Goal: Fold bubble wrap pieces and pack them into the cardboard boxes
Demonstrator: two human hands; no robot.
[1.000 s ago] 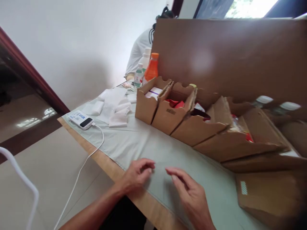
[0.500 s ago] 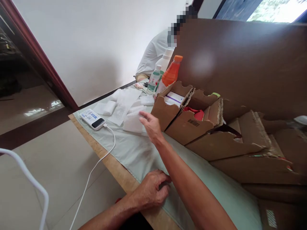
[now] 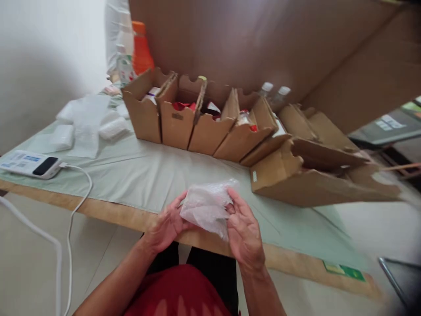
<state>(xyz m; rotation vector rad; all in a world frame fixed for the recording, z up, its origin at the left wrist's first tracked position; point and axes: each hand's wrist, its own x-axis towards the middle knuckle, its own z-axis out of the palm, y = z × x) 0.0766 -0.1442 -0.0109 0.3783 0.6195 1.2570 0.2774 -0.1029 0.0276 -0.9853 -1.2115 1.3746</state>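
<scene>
A translucent bubble wrap bag (image 3: 208, 207) is held in front of me, just above the table's near edge. My left hand (image 3: 168, 224) grips its left side, thumb on top and fingers partly hidden beneath. On the other side, my right hand (image 3: 245, 230) holds the bag's right end between thumb and curled fingers. More bubble wrap bags (image 3: 87, 125) lie in a loose pile at the table's left.
A row of open cardboard boxes (image 3: 177, 125) with mixed items stands along the back. Another cardboard box (image 3: 279, 171) sits at right. An orange bottle (image 3: 141, 48) is behind them. A white power bank (image 3: 29, 164) with a cable (image 3: 86, 175) lies at left, on the pale green cloth (image 3: 148, 166).
My view has swung right. My right hand has come back from the pile with a bubble wrap bag, and my left hand has lifted off the table to hold it too.
</scene>
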